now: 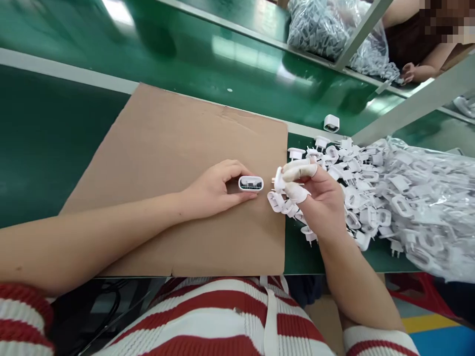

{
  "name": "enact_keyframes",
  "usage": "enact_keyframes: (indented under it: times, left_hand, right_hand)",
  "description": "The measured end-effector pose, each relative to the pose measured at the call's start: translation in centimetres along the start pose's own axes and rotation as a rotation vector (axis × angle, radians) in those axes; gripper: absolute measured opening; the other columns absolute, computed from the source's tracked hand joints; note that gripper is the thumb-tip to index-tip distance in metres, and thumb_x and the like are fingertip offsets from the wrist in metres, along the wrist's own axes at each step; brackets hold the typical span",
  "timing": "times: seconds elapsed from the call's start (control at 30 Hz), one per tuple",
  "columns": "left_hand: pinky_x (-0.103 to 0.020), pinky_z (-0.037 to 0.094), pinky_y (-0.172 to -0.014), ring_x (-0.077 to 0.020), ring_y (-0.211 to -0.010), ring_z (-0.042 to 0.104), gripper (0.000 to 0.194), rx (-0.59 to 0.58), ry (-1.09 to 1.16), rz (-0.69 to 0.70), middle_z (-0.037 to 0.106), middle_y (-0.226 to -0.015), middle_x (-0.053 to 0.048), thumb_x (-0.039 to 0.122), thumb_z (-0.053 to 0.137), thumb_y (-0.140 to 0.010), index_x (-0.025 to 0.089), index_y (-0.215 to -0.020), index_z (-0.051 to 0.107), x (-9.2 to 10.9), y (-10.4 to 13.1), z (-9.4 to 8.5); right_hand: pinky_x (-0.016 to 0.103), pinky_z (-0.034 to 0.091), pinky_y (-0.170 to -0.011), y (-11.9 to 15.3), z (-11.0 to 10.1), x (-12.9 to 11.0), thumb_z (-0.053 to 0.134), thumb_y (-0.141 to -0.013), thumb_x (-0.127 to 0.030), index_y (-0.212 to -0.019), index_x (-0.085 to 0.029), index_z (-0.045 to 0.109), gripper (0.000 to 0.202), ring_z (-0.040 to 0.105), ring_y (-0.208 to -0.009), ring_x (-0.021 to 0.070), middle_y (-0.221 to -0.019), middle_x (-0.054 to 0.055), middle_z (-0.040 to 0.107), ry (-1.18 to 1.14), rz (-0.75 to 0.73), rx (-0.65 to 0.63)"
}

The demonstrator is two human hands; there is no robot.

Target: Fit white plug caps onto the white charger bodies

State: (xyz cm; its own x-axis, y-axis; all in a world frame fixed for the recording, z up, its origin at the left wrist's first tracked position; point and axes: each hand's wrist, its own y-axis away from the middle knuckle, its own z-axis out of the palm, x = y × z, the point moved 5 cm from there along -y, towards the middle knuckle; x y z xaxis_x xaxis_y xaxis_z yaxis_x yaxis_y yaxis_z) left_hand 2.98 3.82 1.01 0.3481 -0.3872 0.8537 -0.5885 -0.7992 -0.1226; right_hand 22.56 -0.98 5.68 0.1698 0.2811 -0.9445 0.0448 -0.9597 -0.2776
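My left hand (pixel 218 190) rests over the cardboard sheet (pixel 178 138), fingers closed around a white charger housing (pixel 251 183). The housing's oval opening faces up and shows dark and metallic parts inside. To its right, my right hand (pixel 315 193) pinches a white plug cover (pixel 279 179) between thumb and fingertips, which wear pale finger cots. Metal-looking prongs stick out from the cover toward the housing; a small gap separates the two pieces. Beside and under my right hand lies a loose pile of similar white plug covers (pixel 356 165).
A clear plastic bag (pixel 438 198) full of white plug pieces spills over the bench at right. One white housing (pixel 331 123) stands on the green surface behind. Across a metal frame post (pixel 361 34), another person's hand (pixel 408 73) is near a second bag (pixel 315 29) of pieces.
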Motion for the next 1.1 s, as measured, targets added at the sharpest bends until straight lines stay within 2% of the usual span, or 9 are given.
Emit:
enact_keyframes:
  times: [0.07, 0.13, 0.2, 0.33, 0.47, 0.7, 0.87, 1.0, 1.1]
  left_hand:
    - [-0.034, 0.053, -0.088, -0.0226, -0.099, 0.066, 0.029, -0.007, 0.002, 0.045, 0.073, -0.105, -0.006, 0.044, 0.075, -0.089, 0.02, -0.105, 0.073, 0.1, -0.3, -0.1]
    - [-0.035, 0.053, -0.091, -0.0237, -0.102, 0.066, 0.032, -0.011, 0.007, 0.068, 0.073, -0.107, -0.006, 0.044, 0.078, -0.087, 0.02, -0.108, 0.073, 0.1, -0.4, -0.2]
    - [-0.036, 0.052, -0.092, -0.0244, -0.102, 0.065, 0.034, -0.01, 0.021, 0.081, 0.073, -0.108, -0.006, 0.045, 0.078, -0.086, 0.02, -0.108, 0.074, 0.0, -0.4, -0.3]
    - [-0.034, 0.052, -0.089, -0.0232, -0.098, 0.064, 0.028, 0.006, 0.049, 0.116, 0.072, -0.102, -0.006, 0.045, 0.073, -0.089, 0.021, -0.103, 0.075, 0.0, -0.2, -0.4]
    - [-0.032, 0.05, -0.087, -0.0217, -0.094, 0.063, 0.021, 0.016, 0.029, 0.125, 0.07, -0.095, -0.004, 0.042, 0.072, -0.09, 0.022, -0.095, 0.074, 0.0, -0.2, -0.4]
    - [-0.032, 0.049, -0.087, -0.0204, -0.093, 0.063, 0.018, 0.03, 0.063, 0.176, 0.07, -0.095, -0.003, 0.039, 0.074, -0.09, 0.021, -0.094, 0.074, -0.3, -0.2, -0.3]
    - [-0.032, 0.05, -0.084, -0.0213, -0.094, 0.062, 0.019, 0.027, 0.027, 0.143, 0.07, -0.096, -0.004, 0.041, 0.074, -0.09, 0.022, -0.092, 0.074, -0.3, -0.2, -0.3]
    - [-0.032, 0.05, -0.085, -0.0211, -0.093, 0.064, 0.021, 0.024, 0.048, 0.144, 0.071, -0.096, -0.004, 0.042, 0.073, -0.089, 0.021, -0.09, 0.073, -0.2, -0.3, -0.3]
    - [-0.032, 0.05, -0.084, -0.0212, -0.091, 0.064, 0.021, 0.026, 0.052, 0.14, 0.071, -0.095, -0.004, 0.042, 0.072, -0.089, 0.021, -0.088, 0.072, -0.1, -0.2, -0.4]
  right_hand:
    - [0.037, 0.063, -0.078, 0.1, -0.1, -0.3, 0.068, -0.092, -0.025, -0.099, -0.023, 0.068, 0.007, 0.069, -0.089, 0.0174, -0.11, 0.006, 0.068, 0.182, -0.101, 0.022]
    - [0.038, 0.063, -0.083, 0.2, -0.4, -0.8, 0.07, -0.091, -0.025, -0.118, -0.024, 0.065, 0.028, 0.07, -0.091, 0.0176, -0.123, 0.01, 0.066, 0.324, -0.144, 0.086]
    - [0.037, 0.062, -0.085, 0.0, -0.3, -1.6, 0.074, -0.088, -0.023, -0.125, -0.025, 0.063, 0.038, 0.07, -0.091, 0.0176, -0.123, 0.009, 0.068, 0.411, -0.155, 0.088]
    - [0.032, 0.059, -0.077, -0.7, 1.6, -4.0, 0.07, -0.09, -0.014, -0.108, -0.027, 0.071, 0.022, 0.071, -0.086, 0.0179, -0.097, 0.002, 0.075, 0.677, -0.292, -0.135]
    - [0.032, 0.055, -0.072, -1.4, 3.8, -4.3, 0.057, -0.09, -0.005, -0.11, -0.023, 0.071, 0.03, 0.071, -0.09, 0.0204, -0.101, 0.006, 0.076, 0.888, -0.446, -0.292]
    - [0.032, 0.052, -0.071, -1.4, 4.6, -2.9, 0.057, -0.092, -0.005, -0.119, -0.023, 0.066, 0.033, 0.066, -0.087, 0.0211, -0.098, 0.005, 0.075, 0.902, -0.493, -0.344]
    - [0.033, 0.053, -0.072, -1.3, 4.1, -3.2, 0.055, -0.093, -0.005, -0.115, -0.025, 0.065, 0.032, 0.067, -0.09, 0.022, -0.093, 0.005, 0.074, 0.872, -0.54, -0.286]
    - [0.031, 0.052, -0.068, -1.3, 4.7, -2.8, 0.051, -0.095, -0.005, -0.115, -0.023, 0.064, 0.031, 0.064, -0.086, 0.0202, -0.095, 0.005, 0.075, 0.893, -0.557, -0.321]
    - [0.031, 0.05, -0.066, -1.3, 5.2, -2.9, 0.048, -0.095, -0.003, -0.104, -0.022, 0.064, 0.027, 0.062, -0.082, 0.0202, -0.087, 0.004, 0.072, 0.892, -0.561, -0.333]
